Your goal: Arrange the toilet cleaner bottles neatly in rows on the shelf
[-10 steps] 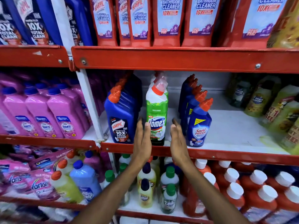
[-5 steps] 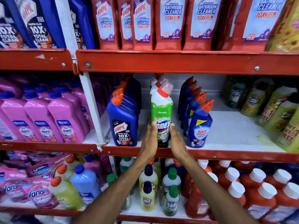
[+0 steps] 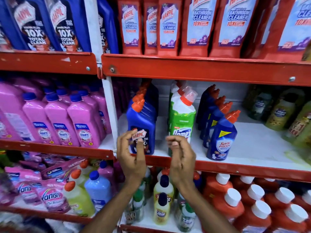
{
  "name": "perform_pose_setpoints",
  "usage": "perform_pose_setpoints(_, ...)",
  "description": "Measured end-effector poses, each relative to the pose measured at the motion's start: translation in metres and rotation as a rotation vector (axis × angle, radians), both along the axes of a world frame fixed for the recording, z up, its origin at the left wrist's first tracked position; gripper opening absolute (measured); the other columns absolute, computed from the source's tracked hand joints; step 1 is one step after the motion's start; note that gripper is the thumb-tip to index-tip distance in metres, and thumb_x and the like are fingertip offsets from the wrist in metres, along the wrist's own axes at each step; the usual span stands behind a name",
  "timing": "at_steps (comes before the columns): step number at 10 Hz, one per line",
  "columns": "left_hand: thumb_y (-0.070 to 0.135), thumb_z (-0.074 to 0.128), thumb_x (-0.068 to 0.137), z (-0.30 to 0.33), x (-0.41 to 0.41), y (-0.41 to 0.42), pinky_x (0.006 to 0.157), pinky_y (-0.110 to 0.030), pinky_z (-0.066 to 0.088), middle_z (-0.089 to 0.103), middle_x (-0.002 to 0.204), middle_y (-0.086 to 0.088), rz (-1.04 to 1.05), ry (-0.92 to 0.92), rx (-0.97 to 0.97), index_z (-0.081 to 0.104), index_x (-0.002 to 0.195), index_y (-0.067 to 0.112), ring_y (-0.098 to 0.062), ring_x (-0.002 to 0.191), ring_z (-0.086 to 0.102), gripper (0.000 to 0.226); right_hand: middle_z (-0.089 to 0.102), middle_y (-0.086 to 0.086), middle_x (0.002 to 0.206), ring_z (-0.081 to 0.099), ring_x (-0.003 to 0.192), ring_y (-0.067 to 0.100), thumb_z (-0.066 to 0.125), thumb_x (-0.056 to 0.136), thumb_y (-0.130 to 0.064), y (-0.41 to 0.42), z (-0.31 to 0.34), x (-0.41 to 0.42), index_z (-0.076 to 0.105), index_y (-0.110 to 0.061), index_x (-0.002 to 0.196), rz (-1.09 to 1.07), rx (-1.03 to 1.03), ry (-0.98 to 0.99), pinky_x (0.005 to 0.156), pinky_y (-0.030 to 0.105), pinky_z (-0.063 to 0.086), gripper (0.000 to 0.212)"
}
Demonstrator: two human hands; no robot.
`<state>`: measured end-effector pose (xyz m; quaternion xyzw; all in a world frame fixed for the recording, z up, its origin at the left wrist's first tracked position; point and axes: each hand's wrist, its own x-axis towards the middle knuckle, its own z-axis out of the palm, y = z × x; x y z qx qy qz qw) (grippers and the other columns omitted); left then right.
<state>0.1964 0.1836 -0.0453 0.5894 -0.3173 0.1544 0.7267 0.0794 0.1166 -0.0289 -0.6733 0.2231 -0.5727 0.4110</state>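
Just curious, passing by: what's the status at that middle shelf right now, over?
Left hand and right hand open, fingers curled, holding nothing. Green Domex bottle upright between Harpic row and Sani Fresh row. Nothing in the way.

Single head-worn wide-angle view, faced forward and slightly down at a red shelf rack, held close, middle shelf at centre, tiers above and below cut off by the frame, two forearms entering from the bottom edge.
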Motion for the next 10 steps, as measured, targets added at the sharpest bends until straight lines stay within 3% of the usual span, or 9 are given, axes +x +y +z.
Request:
perform_pose_setpoints(1, 0.036, 0.062, 0.092, -0.007, 0.025, 0.0, 0.105, -0.055, 0.05, 0.057, 0.135, 0.002, 0.0, 0.063, 0.144, 0.053, 0.134, 0.018, -0.021, 0.125, 0.059, 0.046, 0.06, -0.016, 0.132, 0.055, 0.121, -0.009, 0.04, 0.1, -0.035, 0.009, -0.005, 0.03, 0.053, -0.026, 0.138, 0.168, 0.106, 0.202, 0.102, 0.017, 0.044, 0.041)
perform_pose_setpoints(2, 0.057, 0.06, 0.086, -0.013, 0.043, -0.002, 0.109, -0.041, 0.051, 0.059, 0.143, 0.003, -0.174, 0.117, 0.31, 0.042, 0.145, 0.027, -0.014, 0.128, 0.061, 0.069, 0.046, -0.012, 0.149, 0.044, 0.131, -0.009, 0.039, 0.1, -0.039, 0.006, -0.012, 0.05, 0.035, -0.024, 0.152, 0.22, 0.23, 0.351, 0.115, 0.021, 0.033, 0.054)
perform_pose_setpoints(3, 0.049, 0.065, 0.087, -0.008, 0.053, -0.003, 0.095, -0.011, 0.048, 0.064, 0.129, 0.012, -0.302, 0.122, 0.351, 0.044, 0.144, 0.031, 0.007, 0.114, 0.063, 0.063, 0.051, -0.001, 0.149, 0.05, 0.133, 0.012, 0.038, 0.094, -0.04, 0.001, -0.01, 0.061, 0.035, -0.025, 0.153, 0.217, 0.28, 0.411, 0.114, 0.035, 0.037, 0.061)
perform_pose_setpoints(4, 0.037, 0.065, 0.089, -0.007, 0.06, -0.003, 0.088, -0.004, 0.046, 0.066, 0.122, 0.017, -0.351, 0.085, 0.367, 0.048, 0.142, 0.023, 0.014, 0.107, 0.063, 0.057, 0.064, -0.01, 0.122, 0.059, 0.102, -0.007, 0.042, 0.098, -0.024, -0.003, -0.009, 0.065, 0.044, -0.027, 0.146, 0.232, 0.27, 0.392, 0.091, 0.023, 0.042, 0.048)
perform_pose_setpoints(5, 0.045, 0.063, 0.09, -0.013, 0.067, -0.002, 0.091, -0.01, 0.05, 0.068, 0.125, 0.01, -0.359, 0.076, 0.38, 0.046, 0.146, 0.022, 0.004, 0.112, 0.065, 0.063, 0.064, -0.015, 0.118, 0.057, 0.097, -0.022, 0.043, 0.093, -0.028, -0.005, -0.013, 0.066, 0.046, -0.03, 0.145, 0.262, 0.274, 0.391, 0.088, 0.016, 0.043, 0.052)
perform_pose_setpoints(7, 0.039, 0.065, 0.095, -0.015, 0.074, -0.002, 0.088, -0.011, 0.051, 0.07, 0.12, 0.008, -0.359, 0.082, 0.391, 0.047, 0.144, 0.019, 0.006, 0.107, 0.067, 0.056, 0.061, -0.029, 0.108, 0.057, 0.092, -0.023, 0.041, 0.087, -0.03, -0.005, -0.013, 0.069, 0.046, -0.028, 0.146, 0.282, 0.259, 0.386, 0.08, 0.0, 0.041, 0.059)
perform_pose_setpoints(8, 0.034, 0.065, 0.097, -0.014, 0.073, -0.001, 0.089, -0.019, 0.055, 0.071, 0.122, 0.003, -0.327, 0.066, 0.412, 0.047, 0.143, 0.019, -0.003, 0.109, 0.069, 0.052, 0.064, -0.022, 0.107, 0.061, 0.093, -0.014, 0.041, 0.086, -0.032, -0.005, -0.013, 0.068, 0.045, -0.03, 0.146, 0.265, 0.255, 0.404, 0.088, 0.008, 0.045, 0.061)
perform_pose_setpoints(9, 0.038, 0.063, 0.094, -0.013, 0.071, 0.0, 0.09, -0.021, 0.057, 0.072, 0.122, 0.003, -0.286, 0.047, 0.418, 0.046, 0.144, 0.021, -0.011, 0.11, 0.07, 0.056, 0.068, -0.006, 0.12, 0.065, 0.106, 0.005, 0.041, 0.089, -0.034, -0.008, -0.013, 0.069, 0.05, -0.032, 0.14, 0.28, 0.28, 0.404, 0.1, 0.036, 0.05, 0.052)
perform_pose_setpoints(10, 0.036, 0.066, 0.095, -0.005, 0.052, 0.009, 0.101, -0.027, 0.055, 0.064, 0.139, -0.002, -0.171, -0.031, 0.328, 0.041, 0.15, 0.018, -0.014, 0.124, 0.064, 0.063, 0.066, -0.015, 0.125, 0.06, 0.107, -0.015, 0.043, 0.096, -0.031, 0.004, -0.013, 0.058, 0.05, -0.024, 0.144, 0.176, 0.254, 0.28, 0.1, 0.027, 0.048, 0.049)
